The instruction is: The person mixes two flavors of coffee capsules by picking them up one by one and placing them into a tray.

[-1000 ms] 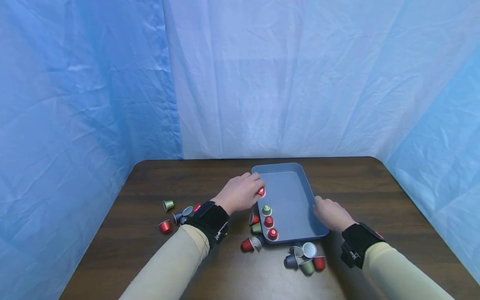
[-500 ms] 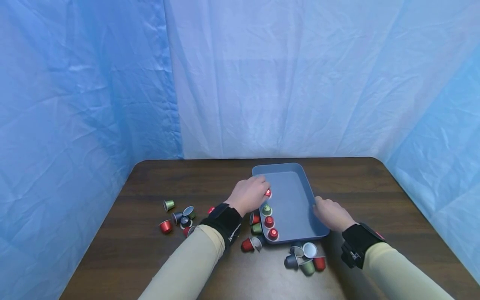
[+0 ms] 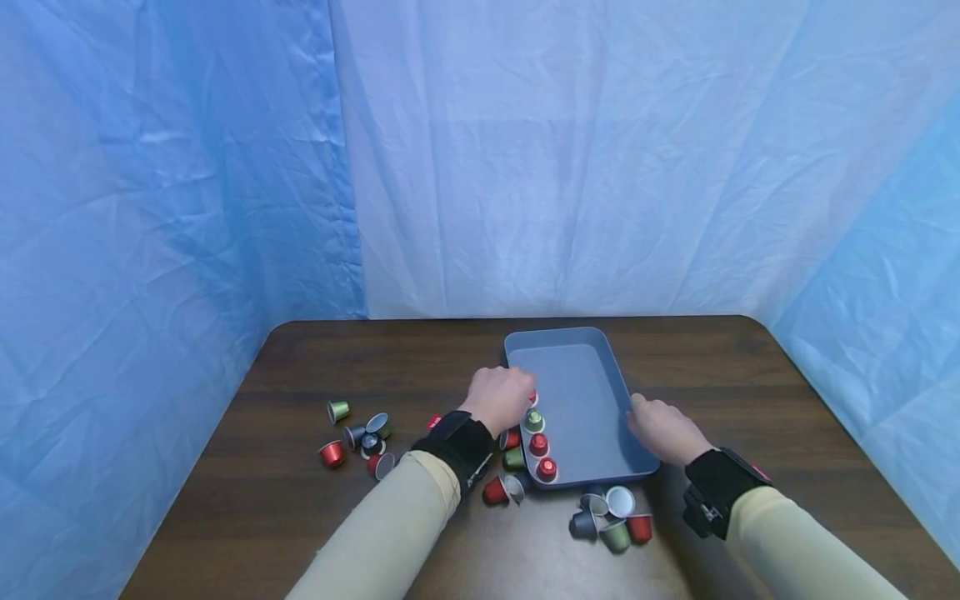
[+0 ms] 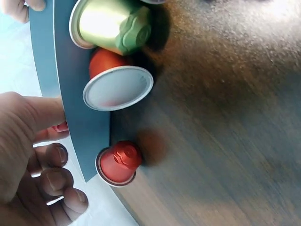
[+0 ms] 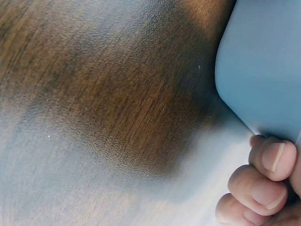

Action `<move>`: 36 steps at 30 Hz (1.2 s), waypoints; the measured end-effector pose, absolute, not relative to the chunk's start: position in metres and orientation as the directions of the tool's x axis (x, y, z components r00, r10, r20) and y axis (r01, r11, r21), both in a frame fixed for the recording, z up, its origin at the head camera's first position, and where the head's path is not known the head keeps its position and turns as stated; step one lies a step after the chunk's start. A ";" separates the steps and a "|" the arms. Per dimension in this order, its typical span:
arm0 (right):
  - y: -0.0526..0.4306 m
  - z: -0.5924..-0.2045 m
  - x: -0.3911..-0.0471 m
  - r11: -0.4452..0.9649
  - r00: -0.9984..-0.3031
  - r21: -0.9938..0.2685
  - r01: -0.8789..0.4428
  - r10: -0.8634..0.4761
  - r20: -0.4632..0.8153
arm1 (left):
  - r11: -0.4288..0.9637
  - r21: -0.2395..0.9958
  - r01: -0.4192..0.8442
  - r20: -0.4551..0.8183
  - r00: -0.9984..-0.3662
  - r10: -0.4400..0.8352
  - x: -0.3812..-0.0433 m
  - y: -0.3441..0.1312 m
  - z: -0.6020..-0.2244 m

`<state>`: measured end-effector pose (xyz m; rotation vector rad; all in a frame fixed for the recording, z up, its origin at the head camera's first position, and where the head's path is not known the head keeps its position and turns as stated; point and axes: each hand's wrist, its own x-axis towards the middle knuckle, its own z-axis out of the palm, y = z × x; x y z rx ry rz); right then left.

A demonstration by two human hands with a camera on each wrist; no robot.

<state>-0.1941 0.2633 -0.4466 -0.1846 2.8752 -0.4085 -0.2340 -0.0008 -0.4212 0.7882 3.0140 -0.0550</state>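
Inside the left wall of the blue-grey tray (image 3: pixel 585 400), my left hand (image 3: pixel 501 400) pinches a red coffee capsule (image 3: pixel 533 397). The left wrist view shows only a sliver of this capsule (image 4: pixel 61 126) between thumb and finger, behind the tray wall; the other fingers curl loosely. Toward me, a green capsule (image 3: pixel 535 420) and two red capsules (image 3: pixel 538 445) stand in a row along the same wall, lids down. My right hand (image 3: pixel 666 429) grips the tray's right rim, and its curled fingers (image 5: pixel 261 188) show below the tray corner.
Outside the tray's left wall lie a green capsule (image 4: pixel 115 23), an orange-red capsule (image 4: pixel 117 88) and a red capsule (image 4: pixel 120 162). Several mixed capsules (image 3: pixel 616 535) cluster at the tray's front. More capsules (image 3: pixel 355 436) are scattered left on the brown table (image 3: pixel 300 517). Blue curtains surround it.
My left hand has carried the red capsule rightward over the tray wall, then lowered it toward me, close to the green capsule. My right hand stays on the rim.
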 end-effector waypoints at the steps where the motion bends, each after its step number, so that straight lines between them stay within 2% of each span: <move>1: 0.263 -0.446 -0.194 0.953 -0.965 -0.288 -0.088 -0.153 -0.213 | 0.871 -0.029 0.490 -0.036 -0.872 0.489 -0.234 0.000 -0.422; 11: 0.264 -0.447 -0.194 0.951 -0.966 -0.293 -0.103 -0.165 -0.198 | 0.874 -0.037 0.484 -0.078 -0.874 0.480 -0.234 0.004 -0.425; 19: 0.264 -0.448 -0.195 0.951 -0.967 -0.290 -0.108 -0.168 -0.192 | 0.857 -0.031 0.514 -0.102 -0.854 0.509 -0.229 -0.003 -0.414; 28: 0.263 -0.449 -0.196 0.949 -0.966 -0.289 -0.129 -0.186 -0.178 | 0.806 -0.077 0.586 -0.052 -0.810 0.584 -0.214 -0.016 -0.391; 36: 0.264 -0.449 -0.195 0.945 -0.967 -0.293 -0.145 -0.198 -0.158 | 0.783 -0.068 0.618 -0.016 -0.786 0.618 -0.202 -0.037 -0.377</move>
